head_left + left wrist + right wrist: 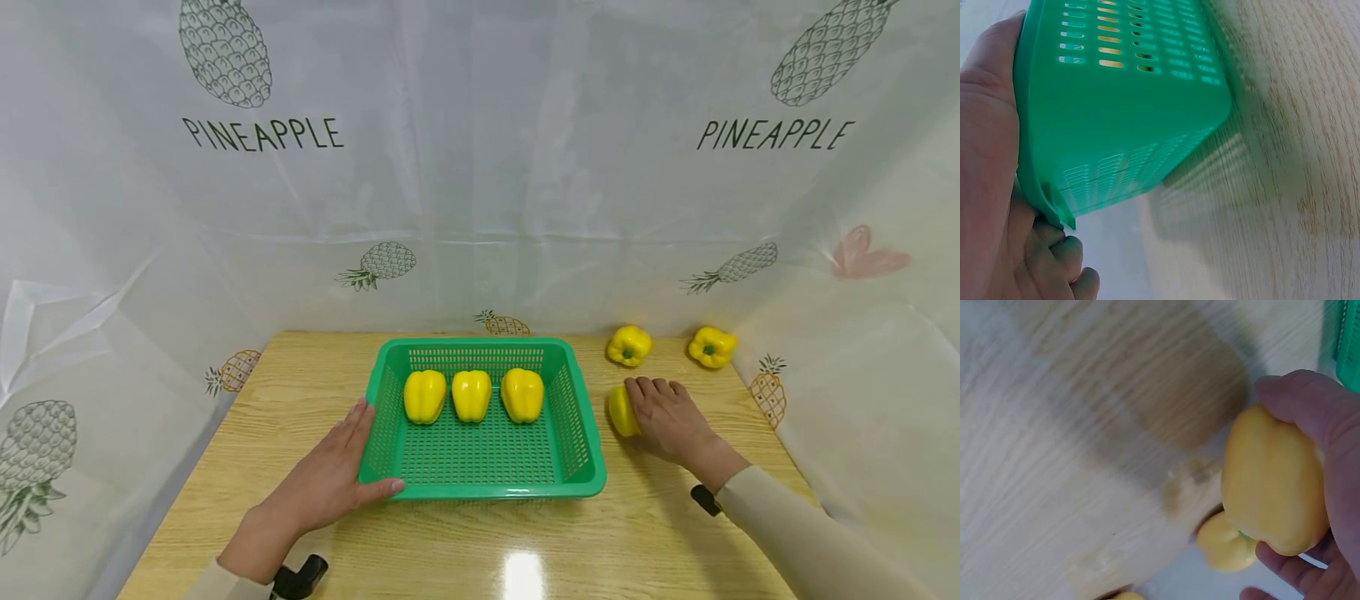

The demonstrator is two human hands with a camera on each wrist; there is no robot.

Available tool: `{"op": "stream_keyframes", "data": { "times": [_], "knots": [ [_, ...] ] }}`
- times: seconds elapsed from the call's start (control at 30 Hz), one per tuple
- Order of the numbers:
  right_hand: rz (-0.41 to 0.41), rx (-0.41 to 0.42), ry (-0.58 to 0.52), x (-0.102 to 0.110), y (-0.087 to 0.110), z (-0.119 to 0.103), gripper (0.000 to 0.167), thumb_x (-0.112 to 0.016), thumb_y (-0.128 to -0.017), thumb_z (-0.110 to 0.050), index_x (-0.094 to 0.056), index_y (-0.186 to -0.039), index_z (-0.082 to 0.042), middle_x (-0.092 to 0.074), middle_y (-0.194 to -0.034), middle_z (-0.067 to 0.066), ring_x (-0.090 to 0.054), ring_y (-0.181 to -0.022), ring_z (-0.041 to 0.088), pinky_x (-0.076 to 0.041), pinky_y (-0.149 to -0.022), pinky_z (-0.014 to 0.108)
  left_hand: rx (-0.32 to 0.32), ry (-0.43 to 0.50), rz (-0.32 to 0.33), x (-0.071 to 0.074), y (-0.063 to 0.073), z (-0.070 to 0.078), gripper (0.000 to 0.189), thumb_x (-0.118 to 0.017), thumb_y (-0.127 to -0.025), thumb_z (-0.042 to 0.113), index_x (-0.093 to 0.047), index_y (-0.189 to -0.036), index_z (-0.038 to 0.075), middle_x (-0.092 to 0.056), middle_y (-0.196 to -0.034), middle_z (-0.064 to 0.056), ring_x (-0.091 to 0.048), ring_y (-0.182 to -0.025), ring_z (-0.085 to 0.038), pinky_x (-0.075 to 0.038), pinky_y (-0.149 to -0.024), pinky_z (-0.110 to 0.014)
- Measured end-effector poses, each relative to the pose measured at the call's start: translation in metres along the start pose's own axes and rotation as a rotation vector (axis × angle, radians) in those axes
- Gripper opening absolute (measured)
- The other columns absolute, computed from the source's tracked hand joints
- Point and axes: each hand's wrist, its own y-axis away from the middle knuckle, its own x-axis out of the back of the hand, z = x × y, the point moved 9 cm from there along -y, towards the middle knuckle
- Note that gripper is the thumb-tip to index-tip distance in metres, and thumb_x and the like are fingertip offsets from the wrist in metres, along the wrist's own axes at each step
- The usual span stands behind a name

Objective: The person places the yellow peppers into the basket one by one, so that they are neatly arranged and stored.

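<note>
A green plastic basket stands on the table with three yellow bell peppers in a row: a left one, a middle one and a right one. My left hand rests against the basket's front left corner, thumb on the front rim and fingers extended along the left side. Right of the basket, my right hand grips another yellow bell pepper between thumb and fingers. In the right wrist view this pepper appears above the tabletop; the palm hides part of it.
Two more yellow bell peppers lie at the back right, one nearer the basket and one by the right edge. A pale sheet with printed pineapples hangs behind and beside the wooden table.
</note>
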Motion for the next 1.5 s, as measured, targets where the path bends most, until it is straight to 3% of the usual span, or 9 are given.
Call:
{"op": "stream_keyframes", "data": {
  "times": [0.17, 0.4, 0.57, 0.73, 0.9, 1.03, 1.27, 1.5],
  "knots": [
    [0.061, 0.001, -0.009, 0.013, -0.005, 0.002, 0.103, -0.097, -0.069, -0.049, -0.046, -0.136, 0.009, -0.062, -0.121, 0.026, -0.062, -0.106, 0.045, -0.058, -0.086, 0.059, -0.001, -0.003, 0.003, 0.0, 0.001, 0.0, 0.123, -0.059, -0.09, 0.082, -0.017, -0.167, -0.004, -0.013, -0.175, -0.025, -0.03, -0.155, -0.05, -0.035, -0.121, -0.066],
    [0.145, 0.039, 0.044, 0.04, -0.017, 0.003, 0.097, -0.097, -0.065, -0.054, -0.051, -0.125, 0.007, -0.064, -0.106, 0.021, -0.063, -0.093, 0.039, -0.058, -0.073, 0.05, -0.022, -0.038, 0.008, 0.003, 0.0, 0.004, 0.123, -0.059, -0.09, 0.081, -0.02, -0.165, -0.008, -0.015, -0.173, -0.028, -0.026, -0.158, -0.046, -0.03, -0.125, -0.064],
    [0.199, 0.066, 0.084, 0.073, -0.032, -0.001, 0.096, -0.096, -0.065, -0.057, -0.052, -0.122, 0.007, -0.064, -0.104, 0.02, -0.062, -0.089, 0.037, -0.057, -0.068, 0.047, -0.021, -0.052, 0.007, 0.004, -0.001, 0.004, 0.123, -0.059, -0.09, 0.082, -0.021, -0.164, -0.009, -0.017, -0.172, -0.03, -0.025, -0.158, -0.046, -0.03, -0.125, -0.064],
    [0.232, 0.088, 0.073, 0.117, -0.057, -0.02, 0.093, -0.094, -0.07, -0.054, -0.052, -0.125, 0.008, -0.063, -0.105, 0.021, -0.061, -0.088, 0.036, -0.056, -0.068, 0.045, -0.026, -0.056, 0.009, 0.004, -0.002, 0.005, 0.124, -0.058, -0.09, 0.082, -0.021, -0.164, -0.01, -0.018, -0.172, -0.031, -0.025, -0.159, -0.046, -0.029, -0.125, -0.063],
    [0.254, 0.096, 0.04, 0.156, -0.09, -0.054, 0.091, -0.091, -0.075, -0.057, -0.052, -0.126, 0.008, -0.064, -0.106, 0.021, -0.064, -0.092, 0.036, -0.06, -0.073, 0.045, -0.038, -0.054, 0.012, 0.005, -0.002, 0.007, 0.123, -0.059, -0.09, 0.082, -0.022, -0.163, -0.011, -0.02, -0.171, -0.032, -0.026, -0.158, -0.047, -0.029, -0.125, -0.064],
    [0.249, 0.128, 0.041, 0.17, -0.116, -0.097, 0.093, -0.083, -0.079, -0.065, -0.053, -0.128, 0.008, -0.066, -0.108, 0.02, -0.065, -0.095, 0.034, -0.063, -0.076, 0.042, -0.04, -0.05, 0.01, 0.005, -0.002, 0.006, 0.124, -0.059, -0.09, 0.082, -0.022, -0.163, -0.011, -0.02, -0.171, -0.032, -0.025, -0.158, -0.047, -0.029, -0.125, -0.064],
    [0.232, 0.265, 0.038, 0.17, -0.146, -0.179, 0.088, -0.075, -0.085, -0.067, -0.056, -0.126, 0.008, -0.067, -0.111, 0.017, -0.064, -0.095, 0.029, -0.061, -0.083, 0.034, -0.019, -0.031, 0.004, 0.005, 0.0, 0.002, 0.125, -0.06, -0.089, 0.082, -0.021, -0.164, -0.009, -0.017, -0.173, -0.029, -0.024, -0.159, -0.045, -0.028, -0.126, -0.062],
    [0.213, 0.295, 0.037, 0.159, -0.157, -0.228, 0.082, -0.071, -0.086, -0.072, -0.057, -0.12, 0.001, -0.061, -0.099, 0.009, -0.058, -0.086, 0.023, -0.059, -0.075, 0.028, -0.044, -0.039, 0.029, 0.009, 0.001, 0.006, 0.122, -0.062, -0.09, 0.08, -0.023, -0.163, -0.01, -0.021, -0.171, -0.031, -0.028, -0.158, -0.046, -0.031, -0.124, -0.063]
  ]
}}
